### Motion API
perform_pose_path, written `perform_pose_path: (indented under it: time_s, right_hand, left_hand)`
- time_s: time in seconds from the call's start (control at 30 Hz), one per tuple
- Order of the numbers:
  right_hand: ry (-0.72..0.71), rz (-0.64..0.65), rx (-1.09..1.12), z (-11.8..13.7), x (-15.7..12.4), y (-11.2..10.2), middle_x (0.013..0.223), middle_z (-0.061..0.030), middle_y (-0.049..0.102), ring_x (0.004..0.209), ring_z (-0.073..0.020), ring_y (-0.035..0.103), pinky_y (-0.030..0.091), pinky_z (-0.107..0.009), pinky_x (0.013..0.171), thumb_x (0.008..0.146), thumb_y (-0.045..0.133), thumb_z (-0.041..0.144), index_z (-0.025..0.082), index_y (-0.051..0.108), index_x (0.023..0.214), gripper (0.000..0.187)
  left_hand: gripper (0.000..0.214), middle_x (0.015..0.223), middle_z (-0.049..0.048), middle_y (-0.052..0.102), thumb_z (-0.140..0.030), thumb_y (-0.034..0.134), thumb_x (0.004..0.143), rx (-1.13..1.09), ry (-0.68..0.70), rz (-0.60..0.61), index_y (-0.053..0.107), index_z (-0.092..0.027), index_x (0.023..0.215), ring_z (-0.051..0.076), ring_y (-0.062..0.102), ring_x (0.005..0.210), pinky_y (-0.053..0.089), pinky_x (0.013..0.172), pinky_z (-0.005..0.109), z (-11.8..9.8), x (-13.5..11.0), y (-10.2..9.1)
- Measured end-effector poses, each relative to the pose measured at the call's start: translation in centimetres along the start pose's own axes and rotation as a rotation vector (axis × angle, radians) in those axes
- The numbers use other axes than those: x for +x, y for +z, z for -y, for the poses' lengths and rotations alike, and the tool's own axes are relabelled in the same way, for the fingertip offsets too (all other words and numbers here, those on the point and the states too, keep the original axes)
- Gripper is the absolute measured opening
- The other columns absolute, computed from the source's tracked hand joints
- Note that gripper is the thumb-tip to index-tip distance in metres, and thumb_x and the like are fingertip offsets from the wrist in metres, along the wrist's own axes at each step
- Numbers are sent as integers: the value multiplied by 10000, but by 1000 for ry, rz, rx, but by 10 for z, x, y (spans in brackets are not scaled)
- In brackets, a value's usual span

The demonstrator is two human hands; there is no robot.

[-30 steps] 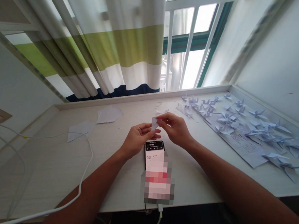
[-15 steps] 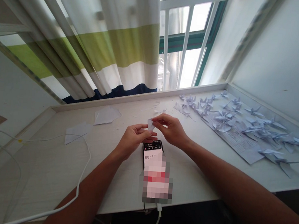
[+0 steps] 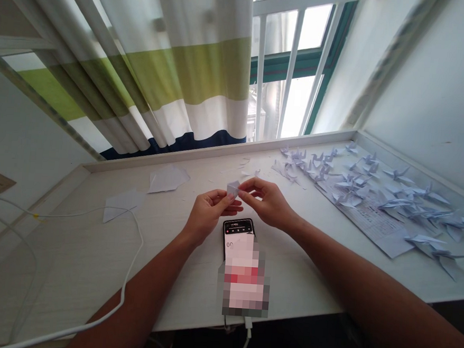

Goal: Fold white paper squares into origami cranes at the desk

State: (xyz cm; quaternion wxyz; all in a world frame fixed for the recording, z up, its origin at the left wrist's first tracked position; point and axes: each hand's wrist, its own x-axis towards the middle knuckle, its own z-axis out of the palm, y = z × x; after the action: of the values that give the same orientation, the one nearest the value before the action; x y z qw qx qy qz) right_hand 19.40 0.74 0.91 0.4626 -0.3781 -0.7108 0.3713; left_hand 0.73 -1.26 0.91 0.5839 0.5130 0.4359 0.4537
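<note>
both hands pinch paper piece above phone; folded cranes right.

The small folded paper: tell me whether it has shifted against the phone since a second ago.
Cannot tell: the small folded paper sits pinched between both hands above the phone, much as before.

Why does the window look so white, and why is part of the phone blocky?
Head view: daylight overexposes the window; the wide lens bends the wall edges; the phone screen is pixelated below its top; hands and the small folded paper stay fairly sharp.
</note>
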Motion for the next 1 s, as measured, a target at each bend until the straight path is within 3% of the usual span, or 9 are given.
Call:
perform_pose_path:
  time_s: [0.3,0.5,0.67,0.77,1.0]
  right_hand:
    - [105,-28,105,-1,0,3,800,-50,733,709,-174,689,588,-345,676,833,792,510,179,695,812,345]
    - [27,4,38,-4,-1,6,916,-47,751,830,-185,704,593,-364,761,832,740,243,195,689,890,91]
    - [4,55,-49,-2,-5,12,885,-37,743,822,-184,688,589,-370,769,809,646,117,200,669,872,106]
    - [22,33,-18,-2,-5,13,867,-43,733,820,-190,695,595,-384,777,875,648,197,200,663,864,19]
    - [-11,-51,-32,-2,-6,13,846,-24,698,752,-177,679,597,-371,723,895,723,312,215,601,859,160]
  left_hand:
    - [485,927,146,810,-566,788,823,13,10,30,745,-112,988,273,794,896,631,853,409,6,2,1]
    - [551,958,105,812,-523,816,802,200,156,-117,666,-173,1200,252,773,896,613,744,344,9,2,1]
    - [384,932,82,794,-520,779,832,377,254,-222,755,-181,1012,217,744,819,578,654,288,10,0,1]
    - [368,883,79,794,-512,775,833,314,230,-213,765,-169,966,196,727,746,569,594,271,10,1,1]
    - [407,857,79,782,-534,804,788,173,81,-141,740,-168,954,220,741,786,597,578,280,5,2,-3]
